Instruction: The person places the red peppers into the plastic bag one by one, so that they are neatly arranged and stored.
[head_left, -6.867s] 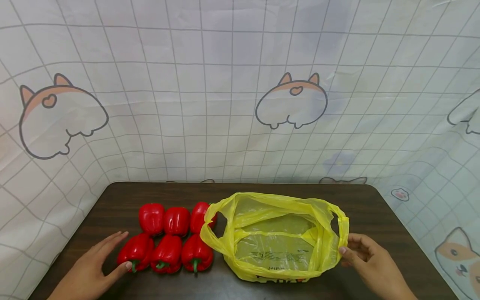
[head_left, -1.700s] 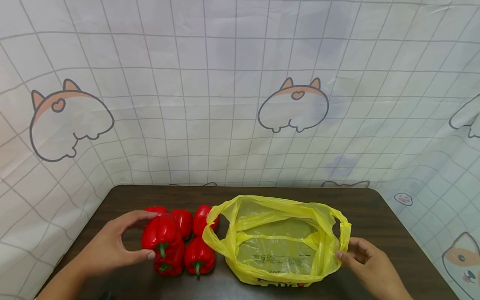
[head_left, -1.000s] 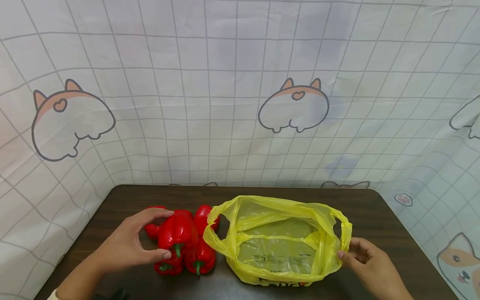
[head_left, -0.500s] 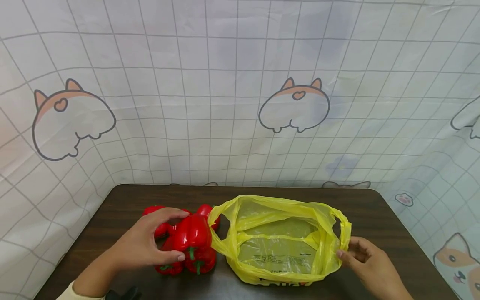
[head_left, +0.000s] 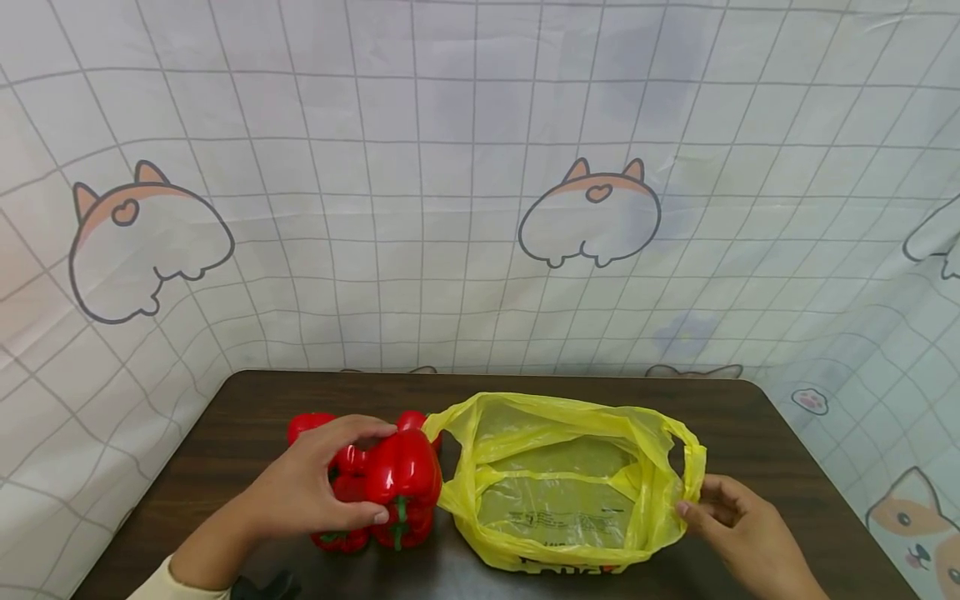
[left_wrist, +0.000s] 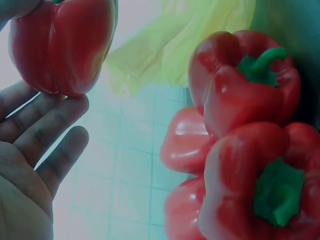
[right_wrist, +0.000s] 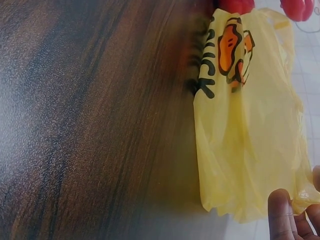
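Note:
My left hand point(head_left: 303, 483) holds a red bell pepper point(head_left: 408, 467) between thumb and fingers, its green stem facing me, right at the left handle of a yellow plastic bag point(head_left: 517, 555). In the left wrist view the held pepper point(left_wrist: 65, 47) sits above the other peppers, the fingertips at its lower end. Several more red bell peppers point(head_left: 337, 542) rest on the table behind and below it, partly hidden by the hand. My right hand point(head_left: 738, 533) pinches the right side of the bag, whose mouth stands wide. The right wrist view shows its printed front point(right_wrist: 245, 135).
The dark wood-grain table point(head_left: 270, 392) ends at a back edge in front of a white grid-patterned cloth point(head_left: 420, 275) with cartoon dogs. A small black object point(head_left: 266, 586) shows beneath the left wrist at the near edge.
My left hand took hold of the front-left pepper, lifted it and carried it rightward over the others to the bag's left handle. The right hand stays at the bag.

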